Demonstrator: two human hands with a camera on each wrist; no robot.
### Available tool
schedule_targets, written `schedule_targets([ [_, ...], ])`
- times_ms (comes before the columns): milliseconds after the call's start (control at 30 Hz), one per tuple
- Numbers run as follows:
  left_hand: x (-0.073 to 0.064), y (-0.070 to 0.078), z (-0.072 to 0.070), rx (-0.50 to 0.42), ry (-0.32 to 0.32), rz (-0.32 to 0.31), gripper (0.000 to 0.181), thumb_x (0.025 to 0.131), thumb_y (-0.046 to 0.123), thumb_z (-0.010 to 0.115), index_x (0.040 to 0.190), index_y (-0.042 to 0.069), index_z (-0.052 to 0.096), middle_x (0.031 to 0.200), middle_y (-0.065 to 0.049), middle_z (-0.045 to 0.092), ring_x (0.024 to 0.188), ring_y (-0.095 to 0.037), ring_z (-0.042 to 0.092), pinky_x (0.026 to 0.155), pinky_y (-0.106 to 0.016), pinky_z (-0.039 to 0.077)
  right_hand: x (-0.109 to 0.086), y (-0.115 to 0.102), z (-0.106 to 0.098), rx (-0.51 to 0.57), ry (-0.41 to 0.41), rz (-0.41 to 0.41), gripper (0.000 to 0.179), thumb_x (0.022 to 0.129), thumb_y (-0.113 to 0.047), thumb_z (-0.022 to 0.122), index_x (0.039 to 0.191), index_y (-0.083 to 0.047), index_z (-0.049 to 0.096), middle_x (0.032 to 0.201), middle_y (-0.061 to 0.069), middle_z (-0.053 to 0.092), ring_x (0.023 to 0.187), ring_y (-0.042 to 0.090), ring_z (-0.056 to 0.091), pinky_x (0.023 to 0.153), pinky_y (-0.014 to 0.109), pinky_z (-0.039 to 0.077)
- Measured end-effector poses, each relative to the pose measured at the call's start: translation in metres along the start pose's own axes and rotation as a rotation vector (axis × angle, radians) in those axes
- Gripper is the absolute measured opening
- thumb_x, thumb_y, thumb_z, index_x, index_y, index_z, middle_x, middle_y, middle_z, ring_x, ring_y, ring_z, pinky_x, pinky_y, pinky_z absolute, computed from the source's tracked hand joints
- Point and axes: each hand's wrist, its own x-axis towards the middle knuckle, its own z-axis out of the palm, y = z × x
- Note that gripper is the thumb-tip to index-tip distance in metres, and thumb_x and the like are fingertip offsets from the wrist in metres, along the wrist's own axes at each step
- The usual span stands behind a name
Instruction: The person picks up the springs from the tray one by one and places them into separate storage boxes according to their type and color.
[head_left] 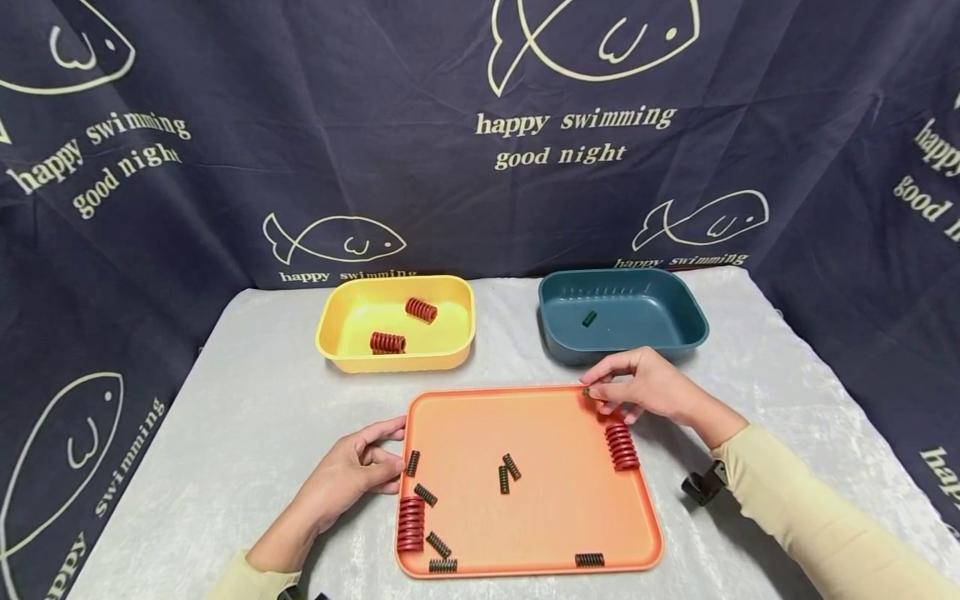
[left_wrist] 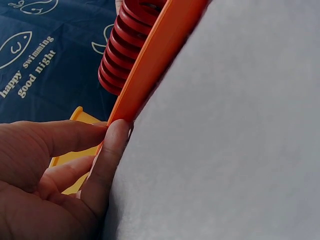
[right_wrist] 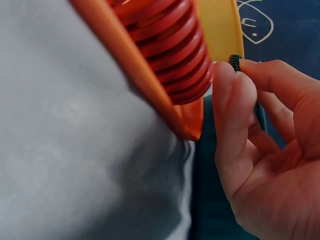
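Observation:
My left hand pinches the left rim of the orange tray; the left wrist view shows thumb and forefinger on that rim. Over the tray's far right corner, my right hand pinches a small dark green spring between thumb and forefinger. A large red spring lies along the tray's right edge, just below the right hand. Another red spring lies along the left edge. Several small dark springs are scattered on the tray, including a pair near the middle and one by the front edge.
Behind the tray on the left stands a yellow bin with two red springs in it. A dark teal bin at the back right holds one small dark spring. A navy curtain hangs behind the white-covered table.

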Motion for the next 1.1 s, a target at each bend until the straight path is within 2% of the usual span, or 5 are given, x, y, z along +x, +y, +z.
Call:
schedule_targets([
  [300,-0.001,0.000,0.000,-0.008,0.000,0.005,0.066,0.094,-0.004,0.070,0.154,-0.002,0.042,0.135,-0.023,0.057,0.098,-0.024,0.069,0.080,-0.040,0.064,0.001,-0.021,-0.010,0.007,0.002,-0.016,0.031,0.093,-0.010,0.078,0.119,0.006,0.072,0.091,0.032,0.071,0.078,0.036,0.073,0.054,0.038,0.063],
  [533,-0.001,0.000,0.000,-0.011,-0.004,0.008,0.066,0.094,-0.005,0.070,0.154,-0.002,0.043,0.131,-0.023,0.059,0.097,-0.024,0.070,0.080,-0.040,0.064,0.005,-0.041,-0.026,-0.001,0.044,-0.022,0.031,0.092,-0.009,0.078,0.119,0.006,0.072,0.093,0.015,0.076,0.081,0.032,0.075,0.055,0.038,0.063],
  [633,-0.001,-0.001,0.000,-0.010,-0.006,0.011,0.066,0.094,-0.005,0.069,0.154,-0.002,0.043,0.129,-0.022,0.061,0.097,-0.024,0.070,0.080,-0.040,0.064,0.008,-0.048,-0.036,-0.003,0.071,-0.018,0.033,0.092,-0.009,0.078,0.121,0.006,0.071,0.096,0.017,0.076,0.081,0.030,0.075,0.055,0.037,0.063],
  [767,-0.001,-0.002,-0.001,-0.011,-0.010,0.014,0.066,0.094,-0.005,0.070,0.154,-0.003,0.042,0.125,-0.022,0.064,0.096,-0.025,0.071,0.080,-0.040,0.064,0.015,-0.054,-0.050,-0.015,0.110,-0.022,0.027,0.093,-0.010,0.078,0.118,-0.001,0.075,0.099,0.016,0.076,0.081,0.024,0.075,0.056,0.037,0.063],
  [1100,0.000,-0.003,-0.002,-0.020,-0.027,0.018,0.066,0.095,-0.006,0.068,0.154,-0.003,0.041,0.131,-0.023,0.060,0.098,-0.024,0.070,0.081,-0.040,0.064,0.033,-0.058,-0.079,-0.021,0.172,0.021,0.016,0.096,-0.015,0.075,0.112,-0.015,0.079,0.099,-0.004,0.077,0.085,0.020,0.075,0.060,0.034,0.062],
])
